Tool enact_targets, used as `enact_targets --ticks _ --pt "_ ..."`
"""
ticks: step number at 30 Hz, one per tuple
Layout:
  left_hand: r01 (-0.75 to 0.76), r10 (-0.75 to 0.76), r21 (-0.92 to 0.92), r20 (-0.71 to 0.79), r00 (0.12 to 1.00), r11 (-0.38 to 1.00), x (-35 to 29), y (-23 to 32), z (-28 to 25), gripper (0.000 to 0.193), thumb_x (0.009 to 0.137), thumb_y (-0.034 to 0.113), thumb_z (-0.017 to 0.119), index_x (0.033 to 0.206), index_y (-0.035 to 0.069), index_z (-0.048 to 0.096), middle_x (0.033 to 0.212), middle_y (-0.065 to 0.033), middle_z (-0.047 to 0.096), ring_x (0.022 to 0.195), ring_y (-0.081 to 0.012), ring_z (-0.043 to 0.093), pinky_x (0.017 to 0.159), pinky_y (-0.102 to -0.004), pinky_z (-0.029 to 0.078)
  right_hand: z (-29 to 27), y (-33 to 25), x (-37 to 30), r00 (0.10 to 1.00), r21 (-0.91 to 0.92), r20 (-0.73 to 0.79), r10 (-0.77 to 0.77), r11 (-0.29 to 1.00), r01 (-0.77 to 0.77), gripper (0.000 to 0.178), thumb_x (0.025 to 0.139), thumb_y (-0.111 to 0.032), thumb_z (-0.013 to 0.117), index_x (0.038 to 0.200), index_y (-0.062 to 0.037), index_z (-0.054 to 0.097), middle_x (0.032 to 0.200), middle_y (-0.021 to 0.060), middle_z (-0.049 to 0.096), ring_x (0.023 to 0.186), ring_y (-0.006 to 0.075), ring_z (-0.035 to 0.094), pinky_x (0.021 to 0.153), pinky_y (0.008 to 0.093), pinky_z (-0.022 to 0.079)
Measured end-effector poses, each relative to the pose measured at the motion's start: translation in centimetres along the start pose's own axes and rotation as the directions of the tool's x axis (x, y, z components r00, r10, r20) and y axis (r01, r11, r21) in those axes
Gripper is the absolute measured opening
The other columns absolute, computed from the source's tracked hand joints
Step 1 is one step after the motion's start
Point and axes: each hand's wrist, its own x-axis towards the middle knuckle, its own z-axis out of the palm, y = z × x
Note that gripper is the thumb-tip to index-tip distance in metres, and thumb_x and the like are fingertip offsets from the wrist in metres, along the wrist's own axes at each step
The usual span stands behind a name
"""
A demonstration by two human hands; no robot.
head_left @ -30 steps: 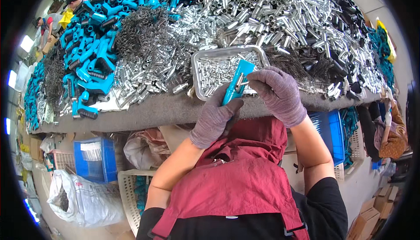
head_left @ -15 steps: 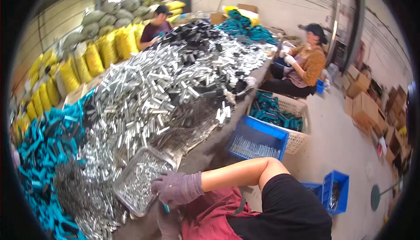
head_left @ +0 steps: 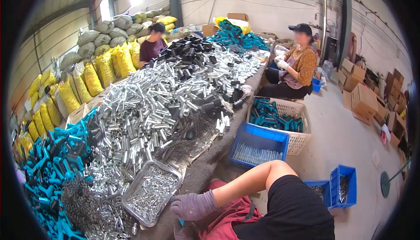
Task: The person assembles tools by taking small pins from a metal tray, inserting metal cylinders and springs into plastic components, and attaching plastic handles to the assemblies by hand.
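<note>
My right hand [head_left: 194, 206], in a grey-purple knit glove, is closed with its fingers curled downward just beside the near edge of a clear plastic tray [head_left: 176, 186]. Small shiny metal parts [head_left: 151, 192] fill the tray. Whatever its fingertips grip is hidden. Partly below it, at the bottom edge, my gloved left hand [head_left: 183, 231] shows only in part. A bit of a teal plastic piece [head_left: 181, 222] peeks out between the two hands, seemingly held by the left.
Heaped on the table are metal tubes [head_left: 140, 117], teal plastic handles [head_left: 48, 170] and dark springs [head_left: 81, 198]. To the right stand a blue bin of metal rods [head_left: 258, 131], a cream crate [head_left: 302, 146] and smaller blue bins [head_left: 343, 187]. Two co-workers [head_left: 302, 67] [head_left: 151, 49] sit farther off.
My right hand has drawn back from over the tray's rim toward my body and the left hand. The whole view has shifted slightly and sharpened.
</note>
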Motion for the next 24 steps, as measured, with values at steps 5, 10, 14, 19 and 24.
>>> enact_targets --ticks 5,10,14,19,24 --pt "-0.087 0.089 0.044 -0.054 0.995 0.995 0.4 -1.0 -0.3 0.035 0.085 0.020 0.056 0.116 0.004 0.049 0.084 -0.0052 0.057 0.080 -0.0160 0.055 0.071 -0.0289 0.045 0.6 -1.5 -0.2 0.980 0.160 0.190 0.062 0.983 -0.093 0.028 0.071 -0.020 0.061 0.088 0.0011 0.052 0.079 0.0133 0.057 0.076 0.0298 0.058 0.063 0.0391 0.048" --pt "-0.180 0.190 0.113 -0.080 0.979 0.977 1.7 -2.1 -0.4 0.035 0.085 0.020 0.056 0.115 0.004 0.050 0.086 -0.0067 0.058 0.081 -0.0180 0.056 0.072 -0.0301 0.045 2.1 -1.1 0.5 0.947 0.220 0.305 -0.102 0.975 0.034 0.027 0.074 -0.021 0.060 0.084 0.0025 0.052 0.081 0.0180 0.062 0.077 0.0361 0.061 0.060 0.0425 0.050" --pt "-0.267 0.284 0.174 -0.079 0.956 0.948 2.8 -3.0 -0.7 0.035 0.084 0.019 0.056 0.115 0.003 0.050 0.087 -0.0079 0.058 0.082 -0.0196 0.056 0.073 -0.0310 0.046 2.6 -0.4 -0.2 0.942 0.281 0.312 -0.125 0.959 0.034 0.028 0.074 -0.021 0.060 0.086 0.0029 0.051 0.079 0.0184 0.062 0.077 0.0366 0.061 0.063 0.0440 0.050" --pt "-0.318 0.343 0.239 -0.071 0.937 0.918 3.7 -4.0 0.1 0.035 0.084 0.019 0.056 0.115 0.003 0.051 0.089 -0.0094 0.058 0.083 -0.0216 0.056 0.074 -0.0322 0.046 3.8 -1.0 -0.6 0.965 0.342 0.261 -0.002 0.935 -0.090 0.028 0.074 -0.020 0.060 0.087 0.0025 0.050 0.077 0.0183 0.061 0.074 0.0372 0.061 0.063 0.0447 0.050" --pt "-0.380 0.407 0.324 -0.014 0.913 0.866 4.0 -5.2 -0.1 0.035 0.083 0.019 0.056 0.114 0.003 0.051 0.091 -0.0109 0.058 0.084 -0.0237 0.056 0.075 -0.0333 0.046 0.7 -1.1 0.2 0.910 0.301 0.415 0.022 0.940 -0.159 0.022 0.072 -0.015 0.058 0.085 0.0008 0.051 0.084 0.0163 0.058 0.084 0.0343 0.057 0.071 0.0395 0.049"
